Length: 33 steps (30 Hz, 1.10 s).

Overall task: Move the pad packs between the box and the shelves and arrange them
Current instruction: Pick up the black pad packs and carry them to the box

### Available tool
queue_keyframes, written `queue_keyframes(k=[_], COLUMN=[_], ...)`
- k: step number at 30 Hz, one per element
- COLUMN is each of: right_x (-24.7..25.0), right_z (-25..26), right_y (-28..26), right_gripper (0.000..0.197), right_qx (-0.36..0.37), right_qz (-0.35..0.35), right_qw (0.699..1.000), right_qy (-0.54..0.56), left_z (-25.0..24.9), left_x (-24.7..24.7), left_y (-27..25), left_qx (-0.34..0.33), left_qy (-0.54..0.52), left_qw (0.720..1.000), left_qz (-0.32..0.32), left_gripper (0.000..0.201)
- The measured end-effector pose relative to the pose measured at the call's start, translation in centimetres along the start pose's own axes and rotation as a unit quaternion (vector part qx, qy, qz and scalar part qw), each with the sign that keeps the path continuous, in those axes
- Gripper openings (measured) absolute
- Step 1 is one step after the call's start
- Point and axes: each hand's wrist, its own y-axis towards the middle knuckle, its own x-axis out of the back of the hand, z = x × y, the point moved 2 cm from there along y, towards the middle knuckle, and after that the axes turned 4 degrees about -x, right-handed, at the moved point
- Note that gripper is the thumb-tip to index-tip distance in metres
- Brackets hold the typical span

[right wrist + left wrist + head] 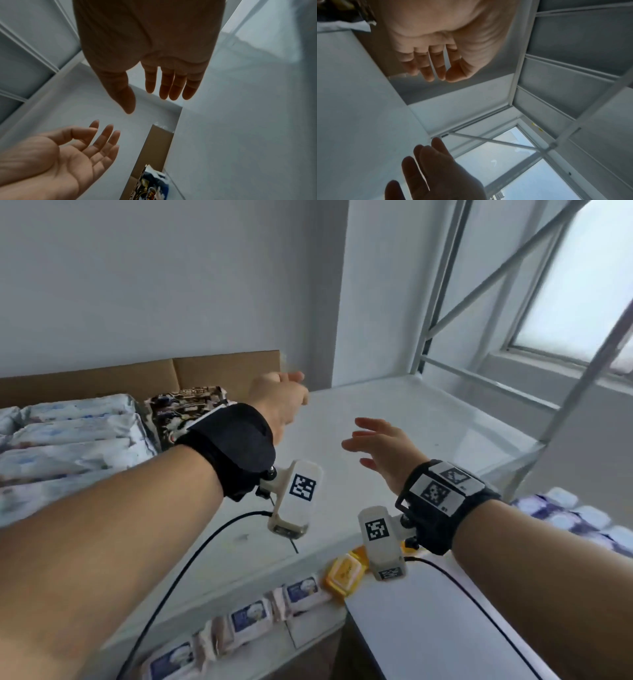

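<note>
- The left hand (279, 402) and the right hand (383, 448) are both open and hold nothing, above the bare shelf (394, 412)
- The pad packs (78, 436) lie in the box (212, 368) at the shelf's left end
- The person should take one pack with both hands and set it flat by the shelf's back edge

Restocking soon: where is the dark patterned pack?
Head view, left side: the dark patterned pack stands in the brown cardboard box, right of the pale packs, behind the left wrist.

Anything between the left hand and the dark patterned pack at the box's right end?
Nothing visible. The left hand is empty and open above the shelf, just right of the dark pack standing in the box. The right hand, also empty, hovers further right, clear of that path.
</note>
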Motion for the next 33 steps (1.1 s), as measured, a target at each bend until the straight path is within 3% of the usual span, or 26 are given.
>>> queue_keyframes(k=[9,16,23,33], right_x=[20.3,32.5,39.4,47.2], right_z=[-8.1,-14.2,-19.4,-25.9], right_y=[-16.7,-22.8,-20.0,-6.3], right_gripper=[0.044,0.05,0.056,0.064], right_qx=[-0.03,-0.07,-0.126,-0.194], right_qz=[-0.082,-0.16,-0.185,-0.145], right_qw=[0.996,0.984,0.974,0.968], right_qy=[-0.016,-0.03,-0.038,-0.057], left_z=[3.2,7.7,13.8,22.3], left_x=[-15.5,-25.1,-32.6,-43.1], left_y=[-18.2,-24.9,-25.1,-16.6], left_qx=[0.062,0.149,0.249,0.335], left_qy=[-0.059,-0.057,-0.033,-0.006], left_qw=[0.994,0.983,0.961,0.939], left_qz=[0.062,0.095,0.114,0.081], left_gripper=[0.026,0.032,0.029,0.052])
